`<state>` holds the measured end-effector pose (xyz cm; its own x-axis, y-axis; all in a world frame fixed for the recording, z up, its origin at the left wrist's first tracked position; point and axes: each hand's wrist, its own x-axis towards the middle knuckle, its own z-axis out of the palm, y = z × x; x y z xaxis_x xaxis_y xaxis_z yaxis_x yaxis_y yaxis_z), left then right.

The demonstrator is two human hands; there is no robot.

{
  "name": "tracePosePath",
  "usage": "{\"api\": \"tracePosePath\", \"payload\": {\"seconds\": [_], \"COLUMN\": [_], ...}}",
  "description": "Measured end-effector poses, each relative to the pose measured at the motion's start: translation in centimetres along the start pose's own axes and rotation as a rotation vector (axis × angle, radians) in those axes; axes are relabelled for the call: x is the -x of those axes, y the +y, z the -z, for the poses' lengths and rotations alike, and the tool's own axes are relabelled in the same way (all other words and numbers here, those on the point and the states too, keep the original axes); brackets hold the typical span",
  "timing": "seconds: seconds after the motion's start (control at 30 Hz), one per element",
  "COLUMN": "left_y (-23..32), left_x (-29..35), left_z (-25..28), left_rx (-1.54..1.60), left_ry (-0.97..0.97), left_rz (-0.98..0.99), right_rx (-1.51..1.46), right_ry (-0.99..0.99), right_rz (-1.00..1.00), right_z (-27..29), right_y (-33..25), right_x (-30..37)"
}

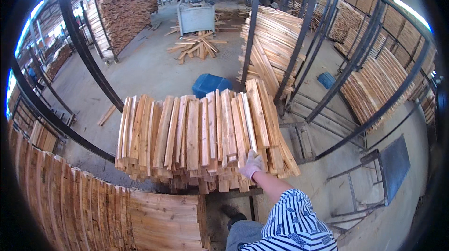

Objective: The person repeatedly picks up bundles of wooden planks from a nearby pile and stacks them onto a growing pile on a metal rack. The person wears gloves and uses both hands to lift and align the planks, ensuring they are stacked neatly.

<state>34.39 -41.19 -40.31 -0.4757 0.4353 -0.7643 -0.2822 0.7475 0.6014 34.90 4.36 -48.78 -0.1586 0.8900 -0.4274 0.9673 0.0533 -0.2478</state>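
A wide stack of loose wooden strips [192, 131] lies in front of me, their near ends uneven. At the stack's near right, my right hand [252, 164], in a pale glove, has its fingers closed around the near end of a wooden strip [239, 129]. The fingertips are partly hidden among the strips. My left hand is out of view.
Neatly stacked boards [163, 218] fill the lower left. Dark metal posts [79, 40] rise beside the strips, and a metal-framed stand [393, 169] is at right. Beyond are a blue container [210, 85], a leaning strip pile [271, 40] and a machine [195, 17] above scattered offcuts.
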Motion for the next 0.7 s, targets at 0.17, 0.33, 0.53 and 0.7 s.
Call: {"api": "tracePosePath", "payload": {"seconds": [0.17,0.33,0.53,0.7], "left_y": [-2.3,1.4,15.2,20.6], "left_x": [0.0,-8.1,-22.9,-30.6], "left_z": [-0.2,-1.4,-9.7,-18.2], "left_rx": [-0.167,0.112,0.156,0.304], "left_ry": [-0.007,-0.544,-0.327,-0.387], "left_rz": [-0.517,-0.181,-0.343,-0.132], "right_rx": [0.066,-0.241,-0.893,-0.794], "right_ry": [-0.070,-0.152,-0.291,-0.246], "right_rz": [-0.002,0.096,0.067,0.181], "right_z": [-0.8,-0.1,-6.6,-15.6], "right_y": [4.1,8.2,12.6,15.1], "right_x": [6.3,2.8,-5.2,-7.9]}}
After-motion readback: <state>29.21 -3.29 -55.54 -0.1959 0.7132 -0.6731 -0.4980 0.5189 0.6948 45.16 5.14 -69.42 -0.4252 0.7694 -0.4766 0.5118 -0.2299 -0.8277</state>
